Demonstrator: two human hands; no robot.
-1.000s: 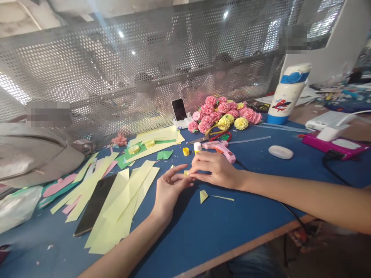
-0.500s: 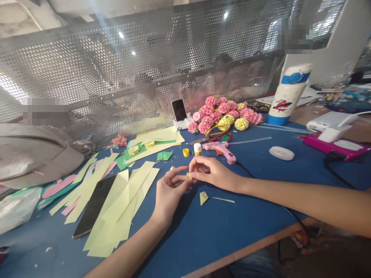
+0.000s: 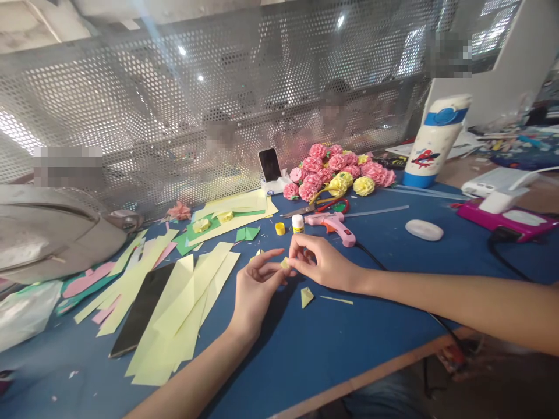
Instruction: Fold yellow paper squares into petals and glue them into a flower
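Between my two hands is a small yellow paper piece [image 3: 285,263]. My left hand [image 3: 257,285] has its thumb and fingers closed on the piece from the left. From the right, my right hand [image 3: 321,262] pinches its edge, fingers curled. A folded yellow paper piece [image 3: 307,297] lies on the blue table just below my right hand, beside a thin yellow strip [image 3: 336,300]. Another small yellow piece [image 3: 260,252] shows partly behind my left fingers. A white glue bottle [image 3: 297,224] stands beyond my hands, its yellow cap [image 3: 280,228] beside it.
Yellow paper strips [image 3: 183,314] and a dark phone [image 3: 142,311] lie left. Beyond are a pink glue gun [image 3: 334,226], scissors [image 3: 321,205], pink and yellow paper flowers [image 3: 325,169] and a standing phone [image 3: 270,165]. A bottle [image 3: 437,142] and purple power strip [image 3: 506,218] are right.
My right hand has shifted slightly to the right, and more of the small yellow piece shows between my hands. My left hand has hardly moved.
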